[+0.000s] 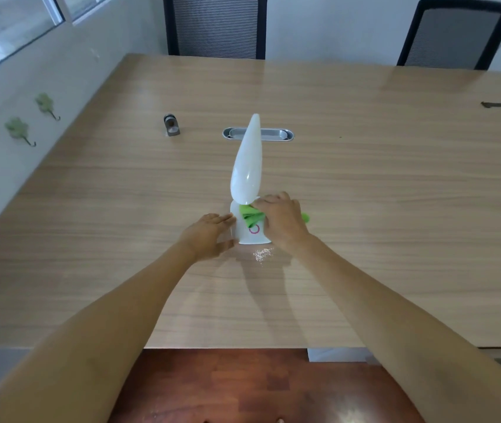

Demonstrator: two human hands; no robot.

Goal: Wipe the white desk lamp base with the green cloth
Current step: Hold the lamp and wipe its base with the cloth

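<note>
A white desk lamp stands near the middle of the wooden table, its long tapered head [247, 160] rising over the white base [250, 235], which bears a pink ring mark. My right hand [279, 219] presses a bunched green cloth [251, 217] against the top of the base; a bit of cloth sticks out past the hand on the right. My left hand [211, 236] rests against the base's left side, fingers flat on it. The right half of the base is hidden under my right hand.
A small patch of white crumbs [263, 254] lies on the table [395, 193] just in front of the base. Behind the lamp are an oval metal cable slot [276, 134] and a small grey gadget [171, 125]. Two black chairs [215, 25] stand at the far edge.
</note>
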